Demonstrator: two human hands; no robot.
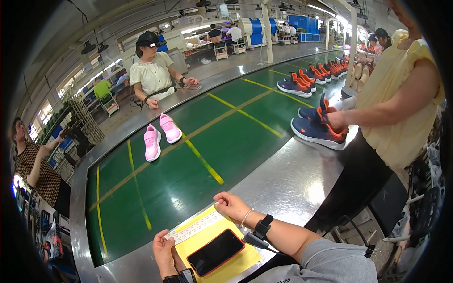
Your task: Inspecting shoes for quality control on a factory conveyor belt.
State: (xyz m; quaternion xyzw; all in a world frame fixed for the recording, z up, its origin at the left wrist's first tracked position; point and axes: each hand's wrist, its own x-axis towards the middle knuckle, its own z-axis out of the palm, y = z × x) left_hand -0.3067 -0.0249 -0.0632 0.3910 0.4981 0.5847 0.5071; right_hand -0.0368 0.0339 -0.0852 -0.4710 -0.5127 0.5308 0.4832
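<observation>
A white strip of small printed labels point(196, 227) lies across the top of a yellow sheet point(186, 243) at the near edge of the metal worktable. My left hand point(165, 251) pinches the strip's left end between thumb and fingers. At its right end, the fingers of my right hand point(230, 205) are closed on the strip's corner. Between my forearms a black phone with a red edge point(216, 253) rests on the yellow sheet, its screen dark. A black cable point(258, 242) runs beside my right wrist.
Beyond the metal border point(264, 188), a green conveyor belt point(226, 155) with yellow lines carries a pair of pink shoes point(160, 137). On the right, a person in yellow holds a navy and orange shoe point(315, 128); more such shoes point(321, 73) line up farther off. Another person sits across the belt.
</observation>
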